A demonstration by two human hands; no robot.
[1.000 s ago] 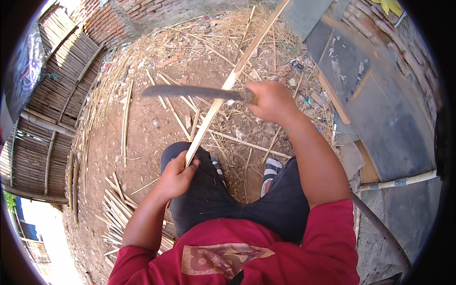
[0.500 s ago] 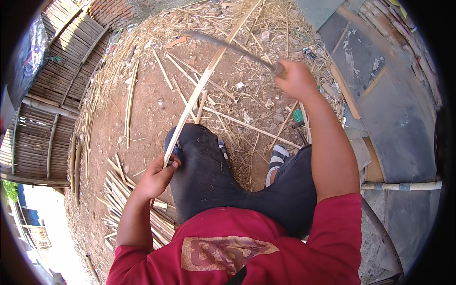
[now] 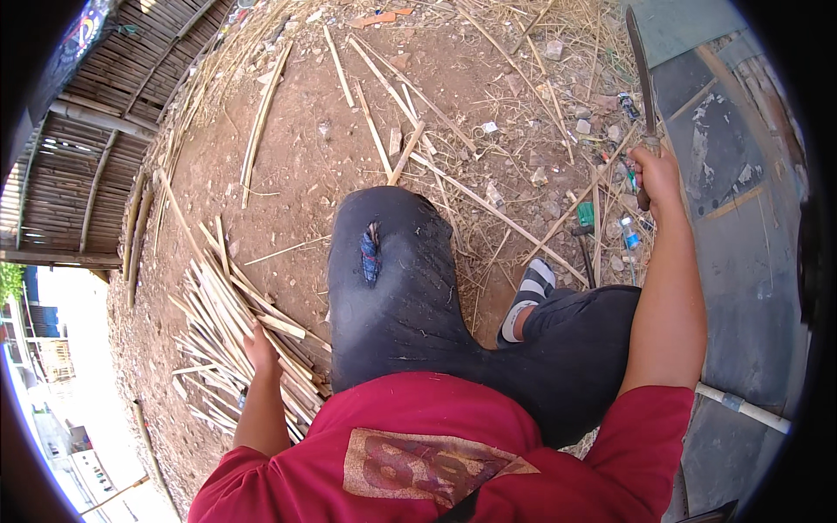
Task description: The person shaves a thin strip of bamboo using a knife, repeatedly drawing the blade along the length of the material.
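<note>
My right hand point(image 3: 656, 177) grips the handle of a machete point(image 3: 643, 74) out at the right. Its long dark blade points up and away from me. At the lower left, my left hand point(image 3: 261, 349) is down on a pile of split bamboo strips point(image 3: 225, 315). Its fingers are partly hidden but look closed around a strip among the others. One long bamboo strip point(image 3: 181, 212) juts from the pile toward the upper left, roughly in line with that hand.
My bent knee point(image 3: 377, 235) in dark trousers stands between the hands. Loose strips point(image 3: 261, 122) and straw litter the dirt ground ahead. A small plastic bottle point(image 3: 629, 233) lies below the right hand. Dark panels point(image 3: 741, 261) line the right, a bamboo wall point(image 3: 70, 183) the left.
My left hand has moved from beside the knee down to the pile, and the long strip no longer crosses in front of me. The machete has swung right and now points upward.
</note>
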